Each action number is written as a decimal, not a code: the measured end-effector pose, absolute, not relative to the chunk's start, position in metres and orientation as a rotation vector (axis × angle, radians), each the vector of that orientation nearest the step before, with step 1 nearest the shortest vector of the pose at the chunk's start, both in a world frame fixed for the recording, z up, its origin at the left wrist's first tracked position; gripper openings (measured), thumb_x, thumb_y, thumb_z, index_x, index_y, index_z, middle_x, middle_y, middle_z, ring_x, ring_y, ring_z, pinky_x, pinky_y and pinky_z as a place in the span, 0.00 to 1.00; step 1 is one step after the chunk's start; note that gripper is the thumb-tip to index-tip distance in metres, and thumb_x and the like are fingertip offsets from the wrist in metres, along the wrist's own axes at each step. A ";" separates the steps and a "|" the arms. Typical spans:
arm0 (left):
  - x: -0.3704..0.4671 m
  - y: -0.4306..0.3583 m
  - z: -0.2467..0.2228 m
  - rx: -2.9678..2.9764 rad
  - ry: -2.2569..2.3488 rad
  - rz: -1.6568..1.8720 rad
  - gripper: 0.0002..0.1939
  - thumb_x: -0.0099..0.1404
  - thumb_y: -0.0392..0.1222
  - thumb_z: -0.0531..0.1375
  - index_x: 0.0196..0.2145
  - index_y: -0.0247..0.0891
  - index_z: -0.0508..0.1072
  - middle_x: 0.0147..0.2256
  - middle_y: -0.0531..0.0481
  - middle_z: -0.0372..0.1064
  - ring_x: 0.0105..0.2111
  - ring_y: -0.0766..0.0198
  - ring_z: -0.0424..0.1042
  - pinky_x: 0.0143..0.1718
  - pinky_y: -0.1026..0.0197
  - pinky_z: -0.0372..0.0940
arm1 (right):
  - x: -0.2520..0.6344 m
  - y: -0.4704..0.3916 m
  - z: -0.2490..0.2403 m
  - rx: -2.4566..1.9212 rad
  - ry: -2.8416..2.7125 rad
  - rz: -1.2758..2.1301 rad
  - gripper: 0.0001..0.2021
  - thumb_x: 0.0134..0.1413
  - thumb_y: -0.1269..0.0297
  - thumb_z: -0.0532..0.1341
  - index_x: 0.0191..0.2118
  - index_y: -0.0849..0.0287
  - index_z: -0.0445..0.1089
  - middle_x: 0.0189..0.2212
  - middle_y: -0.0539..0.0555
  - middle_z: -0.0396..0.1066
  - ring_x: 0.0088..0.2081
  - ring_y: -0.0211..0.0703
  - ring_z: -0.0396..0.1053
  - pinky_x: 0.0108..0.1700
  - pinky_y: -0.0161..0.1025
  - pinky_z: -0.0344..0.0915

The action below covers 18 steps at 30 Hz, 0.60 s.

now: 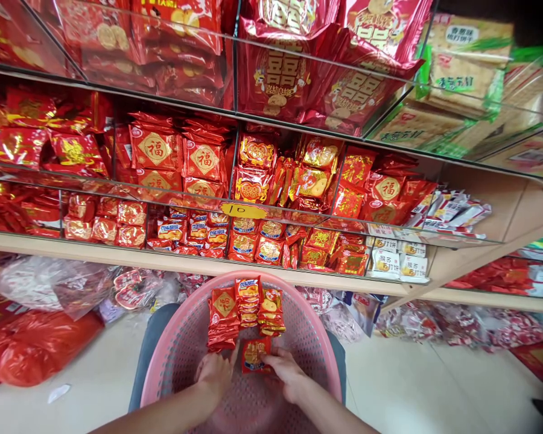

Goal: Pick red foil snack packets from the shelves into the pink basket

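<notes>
A pink perforated plastic basket (pixel 161 348) stands in front of me on my lap or knees. Inside it, my right hand (pixel 288 372) pinches a red snack packet (pixel 254 354) by its right side. My left hand (pixel 215 372) is left of that packet, index finger stretched forward and the other fingers curled, with nothing visible in it. Its fingertip is close to a stack of red and gold packets (pixel 223 313); whether they touch I cannot tell. Beside that stack are blue-and-white labelled packets (pixel 248 295) and a pile of red and yellow packets (pixel 271 310).
Shelves (pixel 117 258) with clear dividers hold many wrapped snacks, with a yellow tag (pixel 243 210) reading 10. Below are plastic-bagged goods (pixel 49 283) and a red plastic bag (pixel 45 346). A white scrap (pixel 58 393) lies on the tiled floor (pixel 402 386).
</notes>
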State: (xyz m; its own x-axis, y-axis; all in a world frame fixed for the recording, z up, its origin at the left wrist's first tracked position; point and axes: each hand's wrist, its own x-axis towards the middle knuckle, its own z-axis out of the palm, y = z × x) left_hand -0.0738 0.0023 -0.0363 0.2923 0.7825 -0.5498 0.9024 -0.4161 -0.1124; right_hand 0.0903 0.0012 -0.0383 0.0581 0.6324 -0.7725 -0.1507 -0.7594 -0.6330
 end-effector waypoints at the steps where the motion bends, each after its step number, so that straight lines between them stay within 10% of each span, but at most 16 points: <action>1: -0.074 0.002 -0.034 2.335 1.559 -0.803 0.41 0.55 0.22 0.51 0.64 0.36 0.44 0.27 0.36 0.76 0.26 0.44 0.76 0.23 0.47 0.69 | 0.090 0.002 -0.040 -1.758 -0.493 1.767 0.07 0.42 0.70 0.61 0.31 0.56 0.65 0.26 0.50 0.74 0.29 0.41 0.72 0.30 0.37 0.63; 13: -0.079 -0.009 -0.011 2.341 1.421 -0.775 0.35 0.55 0.19 0.46 0.61 0.25 0.53 0.34 0.31 0.76 0.35 0.44 0.76 0.32 0.47 0.70 | 0.078 0.007 -0.055 -1.719 -0.619 1.803 0.10 0.40 0.69 0.60 0.34 0.58 0.65 0.34 0.58 0.74 0.32 0.46 0.73 0.36 0.41 0.63; 18: -0.075 -0.019 0.000 2.336 1.274 -0.773 0.21 0.57 0.23 0.52 0.46 0.26 0.73 0.36 0.31 0.75 0.39 0.44 0.75 0.36 0.49 0.70 | 0.075 0.009 -0.058 -1.717 -0.679 1.795 0.12 0.38 0.68 0.60 0.35 0.56 0.66 0.34 0.56 0.74 0.33 0.48 0.73 0.38 0.44 0.64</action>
